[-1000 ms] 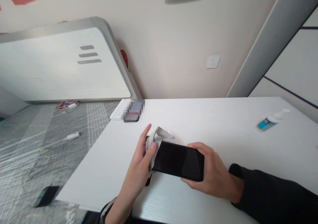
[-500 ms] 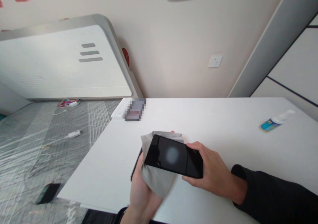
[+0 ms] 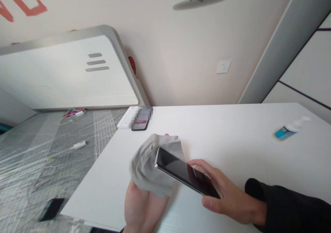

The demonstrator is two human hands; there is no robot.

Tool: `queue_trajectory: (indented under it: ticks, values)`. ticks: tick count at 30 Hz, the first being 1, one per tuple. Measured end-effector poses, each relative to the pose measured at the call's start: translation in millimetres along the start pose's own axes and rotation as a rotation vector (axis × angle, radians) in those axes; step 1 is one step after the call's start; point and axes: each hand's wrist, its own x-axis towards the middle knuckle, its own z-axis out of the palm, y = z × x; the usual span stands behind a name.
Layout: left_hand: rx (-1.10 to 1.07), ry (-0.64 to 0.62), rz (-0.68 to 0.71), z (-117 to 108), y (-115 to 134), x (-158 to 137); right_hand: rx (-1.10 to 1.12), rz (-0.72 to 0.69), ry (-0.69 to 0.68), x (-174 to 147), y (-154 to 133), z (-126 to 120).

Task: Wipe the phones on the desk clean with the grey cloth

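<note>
A grey cloth (image 3: 144, 172) is draped over the palm and fingers of my left hand (image 3: 143, 205), which supports it from below. Most of those fingers are hidden under the fabric. My right hand (image 3: 230, 198) grips a black smartphone (image 3: 181, 167) by its near end, thumb along one long edge and fingers along the other. The phone is tilted, glossy dark face up, with a silvery rim showing. Its far end is at the cloth; whether it touches cannot be made out.
On the white table (image 3: 219, 129), a spray bottle (image 3: 287, 131) stands at the right. A second phone (image 3: 142, 118), partly blurred, lies by a white flat object (image 3: 126, 117) at the back left. Left of the table, a plastic-covered bed (image 3: 85, 157) bears a cable plug (image 3: 80, 144) and a dark phone (image 3: 51, 209).
The smartphone has tilted, baring its silvery edge, and shifted slightly down. My left hand and cloth moved left, the cloth spreading out. A dark edge beside the left hand is no longer visible.
</note>
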Motion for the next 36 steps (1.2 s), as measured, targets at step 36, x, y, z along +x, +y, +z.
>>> queue_trajectory:
  ticks: [36]
  values:
    - [-0.091,-0.236,-0.157,-9.6,-5.1,-2.4,0.580,-0.084,-0.086,4.9,14.9,-2.5]
